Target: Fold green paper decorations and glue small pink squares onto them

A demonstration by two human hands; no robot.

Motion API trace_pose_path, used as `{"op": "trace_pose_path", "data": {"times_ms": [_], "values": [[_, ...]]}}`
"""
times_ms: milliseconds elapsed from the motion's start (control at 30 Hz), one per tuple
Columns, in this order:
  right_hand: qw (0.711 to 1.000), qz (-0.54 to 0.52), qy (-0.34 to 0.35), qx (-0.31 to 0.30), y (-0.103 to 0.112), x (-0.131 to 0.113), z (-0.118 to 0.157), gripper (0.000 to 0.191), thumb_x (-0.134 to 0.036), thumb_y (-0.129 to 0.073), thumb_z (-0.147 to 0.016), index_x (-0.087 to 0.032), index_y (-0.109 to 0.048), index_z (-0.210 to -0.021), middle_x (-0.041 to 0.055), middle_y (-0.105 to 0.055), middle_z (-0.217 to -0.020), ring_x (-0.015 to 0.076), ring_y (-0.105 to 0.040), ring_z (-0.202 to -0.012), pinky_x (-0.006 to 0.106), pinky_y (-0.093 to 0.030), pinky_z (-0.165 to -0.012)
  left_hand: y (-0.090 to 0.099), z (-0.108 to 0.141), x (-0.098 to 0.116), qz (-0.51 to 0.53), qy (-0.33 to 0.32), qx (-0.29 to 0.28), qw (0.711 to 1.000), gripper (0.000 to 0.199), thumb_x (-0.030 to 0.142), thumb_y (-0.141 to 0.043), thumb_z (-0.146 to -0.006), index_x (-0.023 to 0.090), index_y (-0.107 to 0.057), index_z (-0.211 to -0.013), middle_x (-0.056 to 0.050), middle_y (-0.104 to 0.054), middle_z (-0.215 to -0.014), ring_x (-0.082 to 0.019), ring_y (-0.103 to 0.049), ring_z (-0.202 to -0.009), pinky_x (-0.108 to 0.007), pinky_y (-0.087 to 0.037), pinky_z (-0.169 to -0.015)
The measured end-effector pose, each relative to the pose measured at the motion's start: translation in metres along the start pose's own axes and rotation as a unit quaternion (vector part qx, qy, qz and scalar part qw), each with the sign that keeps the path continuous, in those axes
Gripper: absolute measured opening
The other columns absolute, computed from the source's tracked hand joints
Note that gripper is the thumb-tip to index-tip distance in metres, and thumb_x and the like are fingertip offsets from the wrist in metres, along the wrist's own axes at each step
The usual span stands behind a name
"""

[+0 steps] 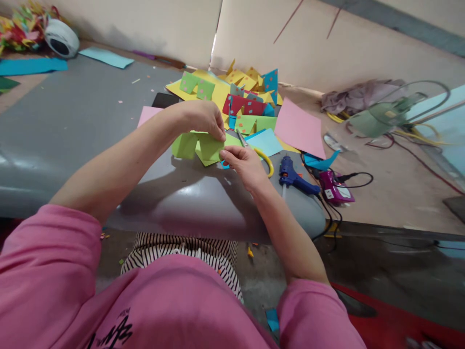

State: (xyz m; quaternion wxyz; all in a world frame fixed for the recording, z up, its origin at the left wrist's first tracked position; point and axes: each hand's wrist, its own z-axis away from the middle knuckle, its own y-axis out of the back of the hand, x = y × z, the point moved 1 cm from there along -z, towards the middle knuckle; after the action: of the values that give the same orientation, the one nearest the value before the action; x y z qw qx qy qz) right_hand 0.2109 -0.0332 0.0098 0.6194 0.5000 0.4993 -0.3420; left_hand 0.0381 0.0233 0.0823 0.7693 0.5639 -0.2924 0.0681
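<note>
Mid-frame, the left hand [209, 118] and right hand [246, 166] pinch green paper [210, 148], apparently adjusting its edge; the next move needs steadiness.

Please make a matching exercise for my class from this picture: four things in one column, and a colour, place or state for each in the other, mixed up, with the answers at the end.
Things
1. Glue gun
2. Scissors
3. Green paper
4. White round object

Descriptions
A. Held at the fingertips of the left hand and the right hand
B. At the far left, beside a heap of coloured scraps
C. Dark blue
D. Yellow-handled

Right pairs: 1-C, 2-D, 3-A, 4-B
</note>
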Motion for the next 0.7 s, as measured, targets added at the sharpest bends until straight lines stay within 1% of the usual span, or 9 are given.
{"op": "trace_pose_path", "data": {"times_ms": [267, 400, 533, 700], "values": [[1.000, -0.002, 0.007, -0.011, -0.0002, 0.0008, -0.0002, 0.026, -0.042, -0.065, -0.076, -0.018, -0.072, -0.084, -0.0004, -0.064, -0.075, 0.0112, -0.052, -0.067, 0.026, -0.042, -0.063, -0.0016, 0.0008, -0.0008, 0.015, -0.011, 0.003, 1.000, 0.025, 0.040, -0.073, -0.068, 0.020, -0.078, -0.083, 0.000, -0.070, -0.076, -0.022, -0.063, -0.088, -0.030, -0.044, -0.077], [1.000, -0.009, 0.006, -0.009, 0.0002, 0.0024, -0.0006, 0.026, -0.043, -0.067, -0.076, -0.018, -0.072, -0.082, 0.0004, -0.065, -0.076, 0.0119, -0.053, -0.069, 0.026, -0.043, -0.064, -0.0020, 0.0015, -0.0005, 0.024, -0.004, 0.011, 1.000, 0.023, 0.038, -0.075, -0.068, 0.021, -0.079, -0.083, -0.001, -0.072, -0.077, -0.020, -0.063, -0.083, -0.030, -0.043, -0.075], [1.000, -0.028, 0.002, -0.006, -0.0002, 0.0024, 0.0004, 0.023, -0.039, -0.069, -0.075, -0.018, -0.074, -0.082, 0.0001, -0.067, -0.076, 0.0110, -0.054, -0.068, 0.026, -0.044, -0.065, -0.0035, 0.0028, -0.0005, 0.041, 0.002, 0.017, 0.999, 0.022, 0.038, -0.076, -0.068, 0.022, -0.079, -0.082, -0.002, -0.073, -0.078, -0.019, -0.061, -0.079, -0.030, -0.043, -0.071], [1.000, -0.026, -0.005, 0.000, -0.0020, 0.0024, 0.0010, 0.022, -0.038, -0.069, -0.076, -0.017, -0.074, -0.084, 0.0002, -0.068, -0.077, 0.0109, -0.054, -0.069, 0.026, -0.045, -0.067, -0.0057, 0.0034, -0.0008, 0.047, -0.013, 0.019, 0.999, 0.024, 0.036, -0.074, -0.067, 0.020, -0.079, -0.085, -0.001, -0.072, -0.077, -0.020, -0.062, -0.082, -0.029, -0.044, -0.073]]}}
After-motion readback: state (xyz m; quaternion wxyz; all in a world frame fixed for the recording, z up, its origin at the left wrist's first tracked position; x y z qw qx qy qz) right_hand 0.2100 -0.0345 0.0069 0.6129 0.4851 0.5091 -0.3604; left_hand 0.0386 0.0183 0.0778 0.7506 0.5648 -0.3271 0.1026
